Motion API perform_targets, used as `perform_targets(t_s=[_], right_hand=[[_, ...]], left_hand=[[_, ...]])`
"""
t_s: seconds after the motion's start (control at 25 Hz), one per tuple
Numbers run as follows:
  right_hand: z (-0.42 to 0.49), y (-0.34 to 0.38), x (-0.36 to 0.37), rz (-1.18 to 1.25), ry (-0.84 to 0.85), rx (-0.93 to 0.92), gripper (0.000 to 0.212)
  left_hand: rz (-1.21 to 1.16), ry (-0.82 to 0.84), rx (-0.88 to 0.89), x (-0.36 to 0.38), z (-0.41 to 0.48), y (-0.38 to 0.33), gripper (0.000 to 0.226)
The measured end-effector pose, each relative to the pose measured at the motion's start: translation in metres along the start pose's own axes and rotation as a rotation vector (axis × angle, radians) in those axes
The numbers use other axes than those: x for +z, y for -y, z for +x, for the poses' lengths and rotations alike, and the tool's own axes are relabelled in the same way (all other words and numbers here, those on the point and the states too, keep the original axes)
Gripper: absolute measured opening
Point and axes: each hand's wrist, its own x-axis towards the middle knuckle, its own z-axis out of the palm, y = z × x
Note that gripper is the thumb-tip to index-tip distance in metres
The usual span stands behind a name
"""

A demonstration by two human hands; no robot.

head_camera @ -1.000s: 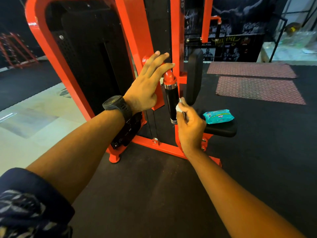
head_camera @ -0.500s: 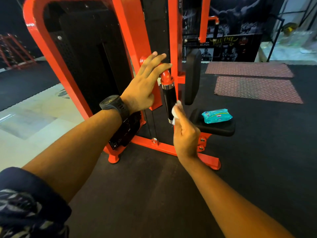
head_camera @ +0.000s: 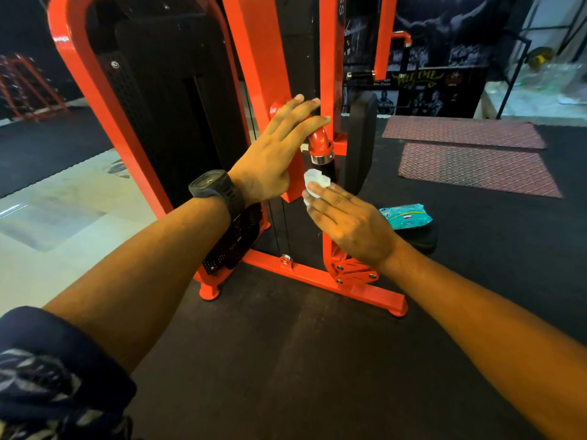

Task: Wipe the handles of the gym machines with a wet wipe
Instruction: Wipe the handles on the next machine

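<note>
- While your right hand [head_camera: 349, 223] holds the crumpled white wet wipe [head_camera: 313, 182] at its fingertips, the wipe sits pressed against the upright black handle grip [head_camera: 329, 170] of the orange steel gym machine [head_camera: 254, 58], just under the grip's chrome collar [head_camera: 322, 159].
- Your handle stands near the middle of the view, slightly toward 12 o'clock, capped by an orange elbow joint [head_camera: 319, 141].
- Your left hand [head_camera: 276, 154] lies open at 10 o'clock from the wipe. Its fingers are straight and spread, the palm against the machine's frame, the fingertips reaching over the elbow joint.
- A black wristwatch [head_camera: 216, 188] sits on your left wrist.
- Just beside the handle, at 3 o'clock, stands a black upright back pad [head_camera: 362, 138].
- At 3 o'clock from your right hand, a teal plastic wipes pack [head_camera: 406, 215] rests on the black padded seat [head_camera: 424, 239].
- Two maroon diamond-patterned floor mats [head_camera: 470, 166] lie toward 2 o'clock on the black rubber floor [head_camera: 286, 360].
</note>
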Motion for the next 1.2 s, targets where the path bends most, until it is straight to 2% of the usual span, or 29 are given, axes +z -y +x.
perform_targets(t_s=[0.16, 0.24, 0.4, 0.56, 0.68, 0.76, 0.92, 1.12, 1.2], right_hand=[[-0.005, -0.005, -0.007, -0.019, 0.017, -0.009, 0.029], [-0.003, 0.0, -0.009, -0.035, 0.078, -0.043, 0.036], [0.005, 0.0, -0.008, -0.141, 0.165, -0.089, 0.035], [0.013, 0.002, -0.008, -0.212, 0.325, -0.199, 0.036], [0.014, 0.004, -0.009, -0.237, 0.351, -0.225, 0.035], [0.005, 0.005, -0.01, -0.195, 0.277, -0.215, 0.038], [-0.031, 0.008, -0.006, 0.006, 0.026, 0.053, 0.03], [-0.027, 0.08, 0.031, 0.366, -0.25, 0.802, 0.05], [-0.013, 0.089, 0.039, 0.465, -0.368, 0.982, 0.049]], left_hand=[[0.01, 0.01, -0.01, 0.002, 0.002, 0.002, 0.088], [0.011, 0.03, -0.019, 0.003, 0.002, 0.002, 0.093], [0.01, 0.019, -0.009, 0.002, 0.002, 0.002, 0.093], [-0.008, 0.03, -0.022, 0.002, 0.001, 0.0, 0.094], [-0.021, 0.03, -0.021, 0.002, 0.001, -0.002, 0.093], [-0.024, 0.042, -0.027, 0.0, 0.0, -0.003, 0.095], [-0.031, 0.045, -0.048, -0.002, 0.0, -0.005, 0.098], [-0.043, 0.046, -0.072, -0.001, 0.001, -0.006, 0.1], [-0.044, 0.056, -0.077, 0.0, 0.003, -0.007, 0.099]])
